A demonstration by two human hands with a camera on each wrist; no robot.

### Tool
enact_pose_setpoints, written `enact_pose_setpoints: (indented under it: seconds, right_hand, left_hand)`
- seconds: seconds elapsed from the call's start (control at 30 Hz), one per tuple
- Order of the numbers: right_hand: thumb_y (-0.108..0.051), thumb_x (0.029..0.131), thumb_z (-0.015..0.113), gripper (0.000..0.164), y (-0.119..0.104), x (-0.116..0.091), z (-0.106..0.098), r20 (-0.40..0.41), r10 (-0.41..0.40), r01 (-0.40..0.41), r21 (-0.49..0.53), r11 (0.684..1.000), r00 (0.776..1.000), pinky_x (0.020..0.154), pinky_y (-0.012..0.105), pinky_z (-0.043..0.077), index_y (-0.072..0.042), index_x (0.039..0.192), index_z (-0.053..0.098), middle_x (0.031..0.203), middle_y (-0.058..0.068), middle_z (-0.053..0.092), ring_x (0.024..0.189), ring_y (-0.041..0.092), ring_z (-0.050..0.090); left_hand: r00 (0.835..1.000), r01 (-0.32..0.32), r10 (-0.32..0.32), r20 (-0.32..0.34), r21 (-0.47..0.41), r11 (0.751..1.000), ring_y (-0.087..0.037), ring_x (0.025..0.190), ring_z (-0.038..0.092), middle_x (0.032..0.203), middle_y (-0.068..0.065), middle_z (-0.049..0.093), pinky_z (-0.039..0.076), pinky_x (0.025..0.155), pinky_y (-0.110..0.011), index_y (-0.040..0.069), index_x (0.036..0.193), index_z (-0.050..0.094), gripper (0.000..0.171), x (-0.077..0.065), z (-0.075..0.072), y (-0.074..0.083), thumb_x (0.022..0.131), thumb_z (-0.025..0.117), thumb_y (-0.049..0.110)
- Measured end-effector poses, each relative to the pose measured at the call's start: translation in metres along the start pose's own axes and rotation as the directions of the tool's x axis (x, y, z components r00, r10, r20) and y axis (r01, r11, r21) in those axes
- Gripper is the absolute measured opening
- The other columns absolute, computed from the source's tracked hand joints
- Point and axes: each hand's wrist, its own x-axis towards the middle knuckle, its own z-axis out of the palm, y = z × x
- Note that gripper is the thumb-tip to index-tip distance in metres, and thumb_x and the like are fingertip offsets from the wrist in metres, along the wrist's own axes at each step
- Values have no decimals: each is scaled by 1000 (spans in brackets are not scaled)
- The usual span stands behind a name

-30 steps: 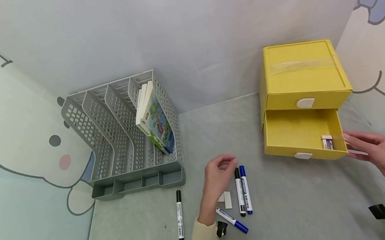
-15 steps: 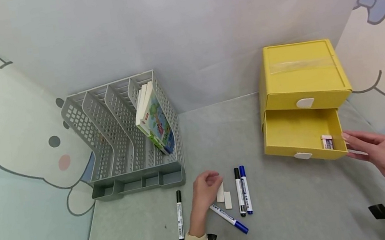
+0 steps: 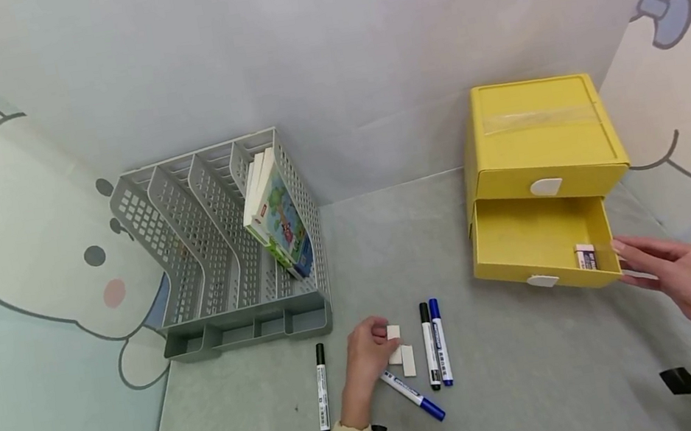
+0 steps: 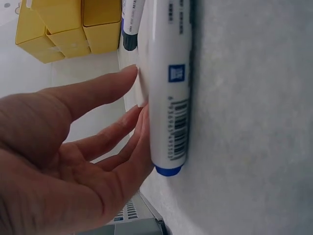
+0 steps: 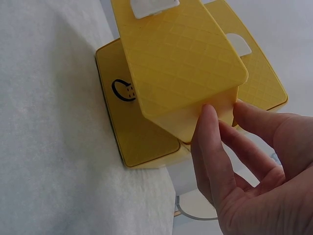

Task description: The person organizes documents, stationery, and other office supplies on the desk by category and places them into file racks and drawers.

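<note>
My left hand point(image 3: 363, 354) is down on the table at a plain white eraser point(image 3: 393, 332), thumb on one side and fingertips at the other. A second white eraser point(image 3: 408, 361) lies beside it. In the left wrist view, a blue marker point(image 4: 168, 122) lies right by the fingers, partly in front of the eraser point(image 4: 142, 88). My right hand point(image 3: 675, 270) holds the side wall of the pulled-out yellow drawer point(image 3: 516, 235), thumb at its top edge and fingers against the outside point(image 5: 208, 117). An eraser in a printed sleeve point(image 3: 586, 257) sits inside the drawer, at its right.
A black marker point(image 3: 429, 344) and a blue marker point(image 3: 441, 343) lie side by side right of the erasers. Another black marker point(image 3: 322, 390) lies to the left. Behind stands a grey file rack point(image 3: 246, 314) with several books point(image 3: 282, 217). The yellow cabinet point(image 3: 536, 97) stands back right.
My left hand has moved left and down from above the upright markers, and its fingers now close around the upper white eraser. The right hand stays at the drawer.
</note>
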Motion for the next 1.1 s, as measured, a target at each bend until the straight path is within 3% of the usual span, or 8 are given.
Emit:
enact_pose_setpoints:
  seconds: [0.47,0.8,1.1]
  right_hand:
    - [-37,98,71,12,-1,2,1,-19,-2,2,-14,1000,1000,66,26,60,-42,107,78,95,-34,65,79,-5,69]
    - [-36,98,70,12,0,0,2,-6,-6,6,-9,1000,1000,66,27,60,-42,106,77,96,-33,66,80,-4,69]
    - [-37,98,71,11,2,2,1,-6,0,0,-11,1000,1000,66,26,60,-42,105,77,95,-33,65,79,-4,68]
  left_hand:
    - [996,-16,22,-87,67,998,-18,79,62,88,-6,65,53,70,-34,2,104,68,30,-3,9,3,79,85,-2]
    - [998,18,-19,-54,-28,999,-17,78,66,86,-6,68,56,66,-33,2,104,70,20,-4,4,2,86,78,-2]
    - [994,-60,55,-93,-47,997,-16,77,69,87,-7,73,57,67,-31,1,105,76,21,0,-3,3,85,81,1]
